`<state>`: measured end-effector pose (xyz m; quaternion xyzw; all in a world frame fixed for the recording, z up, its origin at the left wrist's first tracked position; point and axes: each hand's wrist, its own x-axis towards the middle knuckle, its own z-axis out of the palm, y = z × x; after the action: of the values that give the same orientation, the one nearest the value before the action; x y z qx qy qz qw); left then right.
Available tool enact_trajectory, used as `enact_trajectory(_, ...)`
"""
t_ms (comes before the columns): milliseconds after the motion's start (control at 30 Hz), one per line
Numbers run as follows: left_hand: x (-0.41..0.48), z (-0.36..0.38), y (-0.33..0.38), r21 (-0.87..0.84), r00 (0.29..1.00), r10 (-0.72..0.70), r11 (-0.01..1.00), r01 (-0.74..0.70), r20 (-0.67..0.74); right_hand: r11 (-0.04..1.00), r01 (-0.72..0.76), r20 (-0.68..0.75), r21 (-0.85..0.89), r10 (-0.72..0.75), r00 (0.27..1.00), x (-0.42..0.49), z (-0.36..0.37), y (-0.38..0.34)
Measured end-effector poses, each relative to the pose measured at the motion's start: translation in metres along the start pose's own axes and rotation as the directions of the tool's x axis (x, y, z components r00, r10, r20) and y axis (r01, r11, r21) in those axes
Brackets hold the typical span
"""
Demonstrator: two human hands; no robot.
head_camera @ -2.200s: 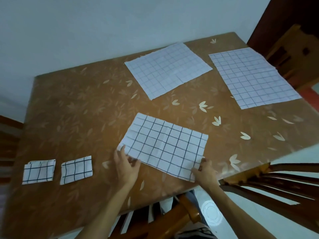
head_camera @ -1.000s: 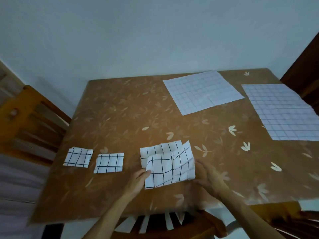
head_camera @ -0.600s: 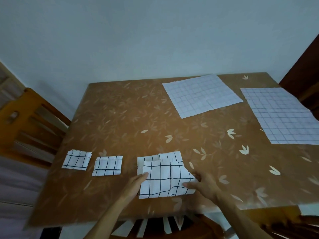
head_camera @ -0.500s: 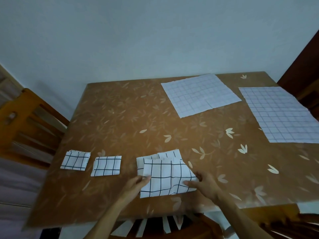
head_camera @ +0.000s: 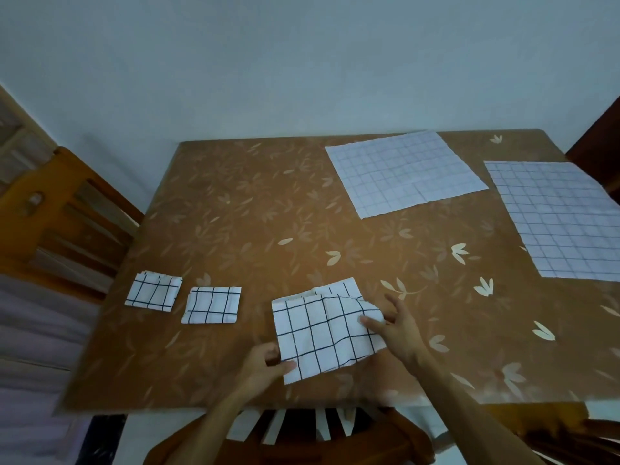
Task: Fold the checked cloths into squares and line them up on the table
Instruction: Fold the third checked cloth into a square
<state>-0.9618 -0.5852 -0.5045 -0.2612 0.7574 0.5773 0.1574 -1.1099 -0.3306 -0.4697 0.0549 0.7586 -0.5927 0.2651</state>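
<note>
A white cloth with a black check, folded roughly in quarters, lies near the front edge of the brown table. My left hand pinches its near left corner, thumb on top. My right hand rests on its right edge with the fingers spread, one fingertip on the cloth. Two small folded squares lie side by side to the left, one folded square at the far left and the other folded square beside it. Two checked cloths lie flat and unfolded at the back: the middle cloth and the right cloth.
A wooden chair stands at the table's left side. Another chair's back is tucked under the front edge below my arms. A dark wooden piece shows at the far right. A pale wall rises behind the table.
The long half-folded cloth has been folded across to about half its width. My left hand slid to its near left corner and took hold; my right hand now lies on the right edge.
</note>
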Motion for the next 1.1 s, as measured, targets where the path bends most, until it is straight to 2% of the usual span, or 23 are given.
enact_trajectory(133, 0.004, 0.004, -0.007, -0.062, 0.990, -0.080, 0.995, 0.072, -0.120, 0.997, -0.003, 0.045, -0.077, 0.007, 0.999, 0.011, 0.004, -0.005)
enact_trajectory(267, 0.009, 0.007, -0.010, -0.081, 0.978, -0.129, 0.990, 0.117, -0.164, 0.951, -0.080, 0.068, -0.298, 0.105, 0.992, 0.017, 0.001, 0.008)
enact_trajectory(367, 0.009, 0.010, -0.006, -0.098, 0.980, -0.111, 0.991, 0.095, -0.164, 0.883, -0.083, 0.028, -0.463, 0.108, 0.994, 0.015, 0.000, 0.011)
enact_trajectory(467, 0.006, 0.010, -0.006, -0.105, 0.991, -0.116, 0.988, 0.108, -0.072, 0.847, -0.108, -0.014, -0.520, 0.117, 0.993, 0.015, -0.002, 0.018)
enact_trajectory(633, 0.001, 0.007, -0.012, 0.056, 0.983, -0.178, 0.983, 0.175, 0.043, 0.857, -0.140, -0.054, -0.495, 0.130, 0.990, 0.016, -0.002, 0.026)
enact_trajectory(733, 0.001, 0.008, -0.010, 0.192, 0.982, -0.188, 0.964, 0.184, 0.000, 0.837, -0.147, -0.087, -0.527, 0.119, 0.989, 0.017, 0.000, 0.025)
enact_trajectory(833, -0.002, 0.007, -0.003, 0.380, 0.981, -0.147, 0.906, 0.186, -0.130, 0.822, -0.166, -0.109, -0.544, 0.127, 0.986, 0.019, 0.001, 0.027)
enact_trajectory(933, 0.000, 0.006, -0.004, 0.354, 0.968, -0.125, 0.914, 0.198, -0.219, 0.821, -0.180, -0.134, -0.542, 0.127, 0.983, 0.022, 0.004, 0.031)
enact_trajectory(1000, 0.002, 0.005, -0.006, 0.381, 0.941, -0.079, 0.901, 0.208, -0.328, 0.832, -0.174, -0.136, -0.527, 0.119, 0.983, 0.024, 0.005, 0.036)
enact_trajectory(1033, 0.003, 0.007, -0.005, 0.438, 0.926, -0.010, 0.879, 0.188, -0.377, 0.840, -0.171, -0.132, -0.514, 0.120, 0.984, 0.025, 0.005, 0.038)
enact_trajectory(1100, 0.004, 0.015, -0.002, 0.585, 0.887, 0.218, 0.808, 0.070, -0.408, 0.845, -0.167, -0.119, -0.509, 0.123, 0.985, 0.026, 0.005, 0.041)
